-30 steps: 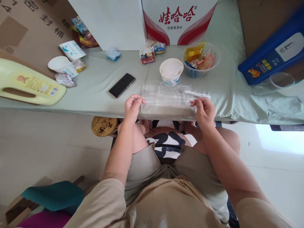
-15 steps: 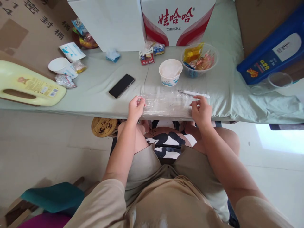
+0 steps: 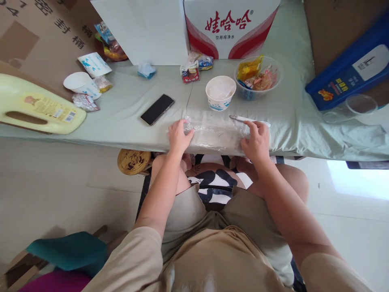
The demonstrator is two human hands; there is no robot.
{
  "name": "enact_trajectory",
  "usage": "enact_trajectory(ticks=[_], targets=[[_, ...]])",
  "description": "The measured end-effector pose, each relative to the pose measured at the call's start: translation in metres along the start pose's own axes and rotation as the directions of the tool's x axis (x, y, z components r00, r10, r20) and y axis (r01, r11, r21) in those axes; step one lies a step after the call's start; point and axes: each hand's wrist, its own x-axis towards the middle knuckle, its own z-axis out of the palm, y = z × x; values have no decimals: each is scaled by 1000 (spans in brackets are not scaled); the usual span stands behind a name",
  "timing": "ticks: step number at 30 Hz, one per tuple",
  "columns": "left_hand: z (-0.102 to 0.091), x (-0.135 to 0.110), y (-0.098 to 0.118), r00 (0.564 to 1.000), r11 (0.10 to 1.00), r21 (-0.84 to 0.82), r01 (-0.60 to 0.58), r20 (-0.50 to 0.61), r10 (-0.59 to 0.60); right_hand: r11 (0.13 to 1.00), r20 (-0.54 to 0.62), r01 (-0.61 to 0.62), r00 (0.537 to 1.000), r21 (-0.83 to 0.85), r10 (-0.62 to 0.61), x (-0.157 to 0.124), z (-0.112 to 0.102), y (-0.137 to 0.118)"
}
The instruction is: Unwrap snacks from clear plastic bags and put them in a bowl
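The clear plastic sheet lay flat at the table edge, just in front of the paper cup. My left hand and right hand pressed palm-down on its two ends, fingers together. A white pen lay near-right of the cup, and the phone lay left of it.

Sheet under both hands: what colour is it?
Clear, see-through plastic sheet, crinkled; best in the head view.
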Motion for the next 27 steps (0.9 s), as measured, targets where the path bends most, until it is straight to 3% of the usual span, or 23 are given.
enact_trajectory(ticks=[3,7,10,12,15,17,20,22,23,25,26,27], targets=[[2,1,2,998,999,-44,21,58,-18,996,128,83,989,-25,-79,-10,-3,-2],[-1,0,7,989,988,-155,27,150,-4,986,325,166,933,-9,-154,-24,-14,-10],[-5,-4,13,964,935,-350,47,261,49,992,249,125,960,22,-127,-22,-25,-17],[-10,-8,18,929,877,-469,109,363,78,990,172,116,977,85,-129,-12,-30,-23],[-18,-12,29,827,779,-562,280,554,102,945,255,175,935,275,-247,8,-25,-30],[-23,-15,35,726,714,-573,402,675,132,890,361,164,871,426,-333,19,-16,-36],[-29,-18,36,596,668,-535,518,786,167,784,498,19,763,621,-412,28,-4,-47],[-32,-19,32,557,658,-516,549,812,171,701,621,-150,616,697,-485,30,-1,-53],[-33,-19,28,566,655,-521,548,807,169,664,679,-247,502,706,-535,29,-1,-55],[-36,-16,22,646,665,-555,499,750,141,618,737,-410,270,670,-620,26,-3,-59],[-36,-13,20,710,682,-572,455,696,110,605,744,-466,203,645,-637,24,-5,-59],[-35,-9,19,778,705,-582,405,624,68,589,749,-508,188,628,-635,22,-5,-59]])
